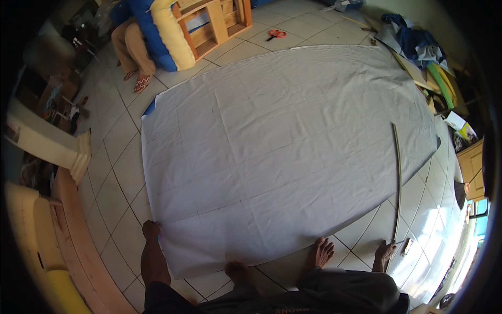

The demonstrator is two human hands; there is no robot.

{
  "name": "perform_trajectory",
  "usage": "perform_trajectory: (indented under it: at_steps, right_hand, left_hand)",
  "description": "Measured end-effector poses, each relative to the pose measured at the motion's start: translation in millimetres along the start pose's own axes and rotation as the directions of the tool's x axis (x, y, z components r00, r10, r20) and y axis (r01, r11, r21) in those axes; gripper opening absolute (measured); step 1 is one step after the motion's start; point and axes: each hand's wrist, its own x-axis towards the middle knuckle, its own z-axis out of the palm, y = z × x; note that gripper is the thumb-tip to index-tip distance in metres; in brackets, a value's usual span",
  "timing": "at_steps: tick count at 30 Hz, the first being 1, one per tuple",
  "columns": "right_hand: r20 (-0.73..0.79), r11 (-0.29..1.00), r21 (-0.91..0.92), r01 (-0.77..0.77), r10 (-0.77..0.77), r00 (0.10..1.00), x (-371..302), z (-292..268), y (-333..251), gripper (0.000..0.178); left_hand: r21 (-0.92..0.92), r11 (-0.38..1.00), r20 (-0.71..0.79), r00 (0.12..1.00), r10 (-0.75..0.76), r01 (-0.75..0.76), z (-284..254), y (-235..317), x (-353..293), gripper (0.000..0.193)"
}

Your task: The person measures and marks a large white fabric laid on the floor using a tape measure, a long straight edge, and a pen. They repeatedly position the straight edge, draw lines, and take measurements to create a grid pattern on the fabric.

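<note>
Reaching wide with both arms, we leaned over a large white fabric sheet [282,146], creased and marked with faint lines, which lay between our bare hands and stretched far ahead of them across pale floor tiles [120,178]. Our left hand [151,228] rested at the sheet's left edge, fingers bent; we could not tell whether they pinched the cloth. Our right hand [384,252] gripped the near end of a long, thin, tan stick [398,183], which ran forward from it, over the sheet's edge and onto the cloth. Just right of that hand was a small object [407,247], too unclear to identify. Our bare left foot [238,272] and bare right foot [323,254] stood between the hands. Far ahead of the left hand, a person in brown trousers [137,47] was beside a blue-and-cream padded piece [162,36] and an open light-wood frame [223,21]. Orange-handled scissors [276,35] lay beyond the sheet, well ahead of both hands.
</note>
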Motion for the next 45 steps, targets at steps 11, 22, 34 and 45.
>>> perform_trajectory:
  at_steps: [11,22,34,45]
  right_hand:
    - [-0.058,0.984,0.077,0.159,-0.155,0.986,44,-10,12,0.062]
    - [0.320,0.622,0.771,0.134,-0.561,0.764,-84,-146,-284,0.030]
    - [0.557,0.550,0.828,-0.113,-0.780,0.284,-423,-43,-484,0.040]
    - [0.093,0.121,0.838,0.532,-0.993,0.079,-344,-31,-503,0.054]
  left_hand:
    - [0.239,0.887,0.047,0.917,0.395,-0.394,-51,49,1,0.038]
    - [0.118,0.630,0.644,0.542,0.540,-0.768,-30,99,-159,0.039]
    - [-0.906,0.412,0.230,0.711,0.664,-0.092,-43,328,-173,0.047]
    - [-0.761,0.520,0.003,0.799,0.602,-0.389,-4,258,-124,0.049]
